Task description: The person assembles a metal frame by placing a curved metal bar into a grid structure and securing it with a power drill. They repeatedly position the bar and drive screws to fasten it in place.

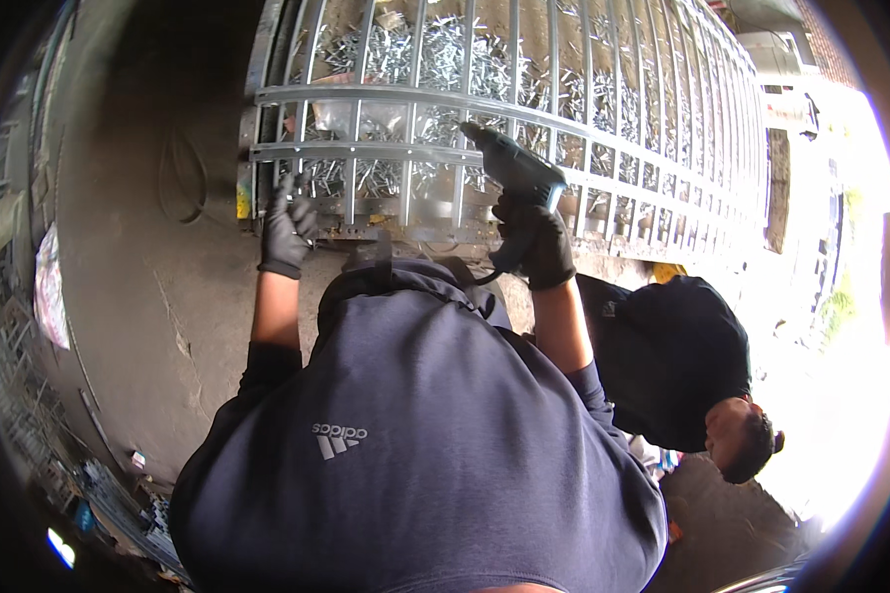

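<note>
My right hand [542, 245], in a dark glove, is wrapped round the grip of a power drill [512, 166]. The drill's tip points up and left, over the nearer part of a metal frame with a long cross rail [415, 100] and a second rail [366, 151]. Many narrow metal slats [514, 59] run across these rails. Also gloved, my left hand [289, 235] is at the frame's near left corner, its fingers mostly curled and one reaching forward. Whatever those fingers may hold is too small to make out.
Loose shiny metal pieces [455, 54] lie heaped beneath the slats, beside a clear plastic bag [366, 121]. A co-worker in dark clothing [672, 346] is close on my right. A looped cable [183, 178] lies on the floor at left, and metal stock [119, 504] is stacked at lower left.
</note>
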The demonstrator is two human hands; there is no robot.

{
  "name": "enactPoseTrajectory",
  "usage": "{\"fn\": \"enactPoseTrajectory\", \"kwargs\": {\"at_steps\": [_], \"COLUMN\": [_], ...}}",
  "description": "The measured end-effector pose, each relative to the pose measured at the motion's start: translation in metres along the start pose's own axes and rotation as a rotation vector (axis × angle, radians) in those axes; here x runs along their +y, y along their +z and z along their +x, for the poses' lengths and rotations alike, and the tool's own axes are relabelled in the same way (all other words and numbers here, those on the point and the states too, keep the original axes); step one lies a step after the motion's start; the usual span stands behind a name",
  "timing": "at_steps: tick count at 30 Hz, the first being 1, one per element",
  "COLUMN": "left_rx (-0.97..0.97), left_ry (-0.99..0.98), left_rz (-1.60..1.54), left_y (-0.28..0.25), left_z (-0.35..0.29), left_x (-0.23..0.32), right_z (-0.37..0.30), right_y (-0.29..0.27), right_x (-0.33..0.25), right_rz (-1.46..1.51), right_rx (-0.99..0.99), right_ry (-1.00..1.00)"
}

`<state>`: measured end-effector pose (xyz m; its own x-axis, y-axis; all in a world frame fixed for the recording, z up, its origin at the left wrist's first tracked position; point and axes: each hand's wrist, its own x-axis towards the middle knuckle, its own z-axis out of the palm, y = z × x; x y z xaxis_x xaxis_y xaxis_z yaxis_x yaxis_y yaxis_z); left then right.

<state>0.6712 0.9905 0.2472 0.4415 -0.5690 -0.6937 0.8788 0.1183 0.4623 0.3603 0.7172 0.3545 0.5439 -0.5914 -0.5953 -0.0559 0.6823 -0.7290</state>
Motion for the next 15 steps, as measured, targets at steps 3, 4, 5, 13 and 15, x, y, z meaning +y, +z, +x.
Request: {"fn": "enactPoseTrajectory", "kwargs": {"at_steps": [3,4,5,13,15], "left_rx": [0.004,-0.091,-0.093,-0.279,-0.247], "left_ry": [-0.011,-0.029,-0.024,0.015,0.005], "left_rz": [-0.212,-0.323,-0.385,-0.762,-0.749], "left_y": [-0.022,-0.028,-0.032,-0.044,-0.045], "left_z": [0.027,0.033,0.038,0.037,0.036], "left_x": [0.015,0.017,0.016,-0.018,-0.021], "right_z": [0.018,0.024,0.030,0.083,0.093], "right_y": [0.004,0.004,0.005,0.020,0.027], "right_x": [-0.019,-0.026,-0.033,-0.068,-0.074], "right_rz": [0.010,0.003,0.008,-0.610,-0.298], "right_rx": [0.084,0.086,0.069,-0.209,-0.190], "right_ry": [0.063,0.119,0.168,-0.126,0.019]}}
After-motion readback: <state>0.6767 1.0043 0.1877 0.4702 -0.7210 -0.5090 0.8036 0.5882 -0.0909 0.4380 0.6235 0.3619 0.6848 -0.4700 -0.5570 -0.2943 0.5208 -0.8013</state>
